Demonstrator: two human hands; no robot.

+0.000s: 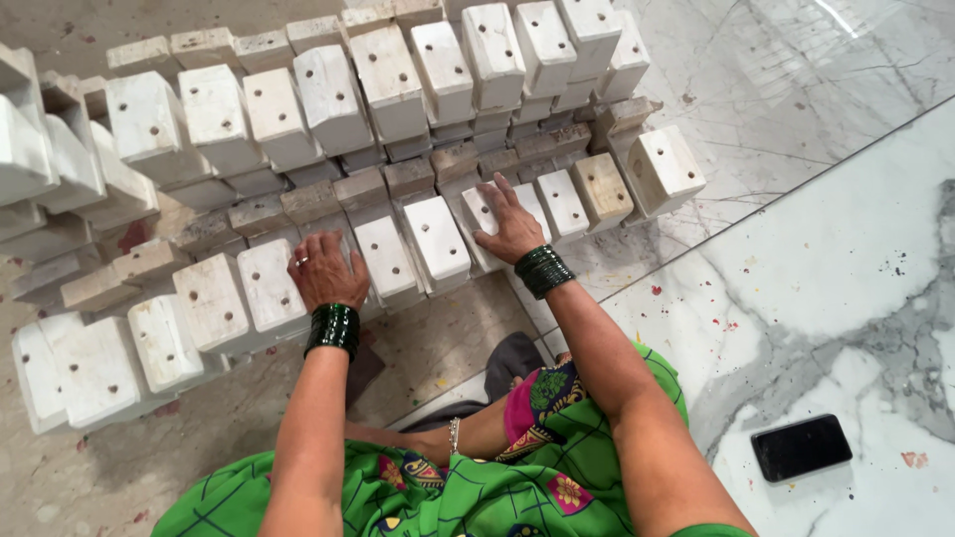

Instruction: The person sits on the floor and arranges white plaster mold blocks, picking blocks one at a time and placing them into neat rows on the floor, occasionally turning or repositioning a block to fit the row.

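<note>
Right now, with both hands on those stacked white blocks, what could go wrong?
1. The white blocks lean in tilted rows; pushing with the left hand or right hand might topple a row.
2. Fingers could get pinched between blocks.
3. The black phone lies on the marble floor, where a sliding block could hit it.

Black phone (801, 447) lies flat, screen up, on the white grey-veined marble floor (846, 288) to my right, well apart from everything else. Red and dark paint specks dot the marble near the slab seam. Further left the floor turns to a dull, stained beige surface (438, 348). My green patterned clothing (477, 497) fills the bottom edge.
</note>
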